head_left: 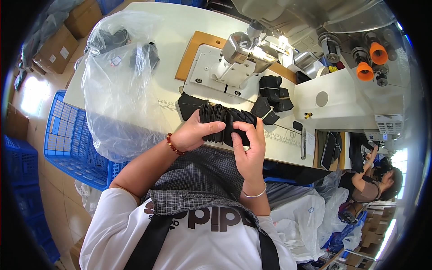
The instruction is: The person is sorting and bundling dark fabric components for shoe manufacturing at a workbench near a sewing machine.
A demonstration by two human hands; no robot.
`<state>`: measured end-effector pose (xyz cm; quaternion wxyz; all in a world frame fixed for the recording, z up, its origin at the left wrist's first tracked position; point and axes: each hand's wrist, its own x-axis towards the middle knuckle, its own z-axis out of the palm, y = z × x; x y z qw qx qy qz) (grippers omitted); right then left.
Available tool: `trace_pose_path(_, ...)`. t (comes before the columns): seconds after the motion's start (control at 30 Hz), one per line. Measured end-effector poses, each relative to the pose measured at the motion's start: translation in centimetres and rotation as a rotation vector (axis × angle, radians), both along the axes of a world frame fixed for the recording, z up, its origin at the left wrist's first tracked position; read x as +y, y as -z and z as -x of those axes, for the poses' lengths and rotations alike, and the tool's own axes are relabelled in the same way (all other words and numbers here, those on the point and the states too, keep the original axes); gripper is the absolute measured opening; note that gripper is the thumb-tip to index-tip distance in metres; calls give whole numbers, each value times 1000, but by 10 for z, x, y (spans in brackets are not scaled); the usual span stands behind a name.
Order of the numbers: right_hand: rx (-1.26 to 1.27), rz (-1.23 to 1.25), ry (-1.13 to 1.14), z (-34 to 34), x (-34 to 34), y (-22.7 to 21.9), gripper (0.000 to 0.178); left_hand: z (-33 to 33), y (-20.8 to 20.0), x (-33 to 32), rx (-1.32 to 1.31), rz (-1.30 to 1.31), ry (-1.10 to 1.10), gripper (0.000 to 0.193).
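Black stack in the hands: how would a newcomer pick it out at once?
Find the white table and the sewing machine on it. On the machine's near side, the left hand and right hand meet at the stack. Unlike the black bundles lying on the table, it is held, its many layered edges showing.

white shirt — dark lettering | dark checked apron — black straps | red-bead bracelet, left | silver bangle, right

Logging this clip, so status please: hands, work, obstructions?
Left hand gripping stack of black pieces; right hand fingering the stack's right part. Sewing machine beyond. Nothing visibly blocking either hand.
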<state>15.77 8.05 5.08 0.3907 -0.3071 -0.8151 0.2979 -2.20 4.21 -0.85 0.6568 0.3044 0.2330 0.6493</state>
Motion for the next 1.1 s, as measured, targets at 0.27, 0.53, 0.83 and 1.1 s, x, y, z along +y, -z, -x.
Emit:
trace_pose_path(0.27, 21, -48, -39, 3, -2, -3, 21, 0, -2, 0, 10, 10, -5, 39)
trace_pose_path(0.53, 27, -25, -35, 2, -1, -3, 23, 0, -2, -1, 1, 17, -1, 37)
trace_pose_path(0.83, 64, -55, -20, 6, -1, 1, 22, -1, -4, -2, -65, 26, -8, 36)
trace_pose_path(1.1, 16, -24, -5, 8, -4, -2, 32, 1, -9, -3, 32, 22, -14, 37)
